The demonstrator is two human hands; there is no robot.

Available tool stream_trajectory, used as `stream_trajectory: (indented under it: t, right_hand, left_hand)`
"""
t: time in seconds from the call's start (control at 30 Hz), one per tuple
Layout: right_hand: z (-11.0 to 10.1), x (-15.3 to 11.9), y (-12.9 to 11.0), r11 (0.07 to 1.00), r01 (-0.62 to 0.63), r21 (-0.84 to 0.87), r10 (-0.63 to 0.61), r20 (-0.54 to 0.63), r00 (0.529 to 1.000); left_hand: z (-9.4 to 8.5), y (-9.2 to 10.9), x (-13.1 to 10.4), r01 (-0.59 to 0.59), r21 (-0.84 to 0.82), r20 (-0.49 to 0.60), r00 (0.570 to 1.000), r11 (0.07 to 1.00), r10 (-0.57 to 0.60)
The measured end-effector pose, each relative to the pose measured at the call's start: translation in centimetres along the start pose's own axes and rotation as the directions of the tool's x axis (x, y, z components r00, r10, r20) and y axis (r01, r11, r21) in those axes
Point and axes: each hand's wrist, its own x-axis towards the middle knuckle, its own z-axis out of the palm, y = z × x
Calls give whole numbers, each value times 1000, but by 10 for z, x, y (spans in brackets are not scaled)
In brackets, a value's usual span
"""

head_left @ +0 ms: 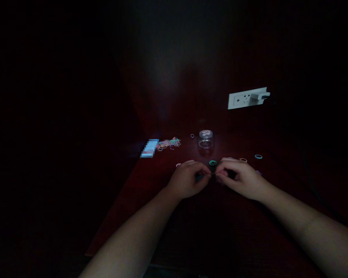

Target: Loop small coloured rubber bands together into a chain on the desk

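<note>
My left hand (190, 178) and my right hand (240, 178) meet nearly fingertip to fingertip above the dark red table. Each pinches one end of a short, thin, pale elastic band (213, 173), which spans the small gap between them. Most of the band is hidden by the fingers. Just beyond the fingertips lies a green hair tie (212, 163). A pink ring-shaped tie (178, 165) shows beside my left hand, and an orange one (243, 160) is partly covered behind my right hand. Farther right rests a light blue hair tie (258, 156).
A clear lidded jar (205, 139) stands behind the hands, with a small purple ring (192, 136) to its left. A pile of colourful small bands (170, 143) lies beside a lit phone (150, 148). A wall socket (247, 98) holds a plug. The room is dark.
</note>
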Motion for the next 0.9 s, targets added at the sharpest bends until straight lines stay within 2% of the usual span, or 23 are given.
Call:
stream_trajectory:
  t: [0.9]
  right_hand:
    - [0,0,1,1000,-8,-14,8,9,1000]
  left_hand:
    - [0,-4,-1,32,34,-9,999,999,-31]
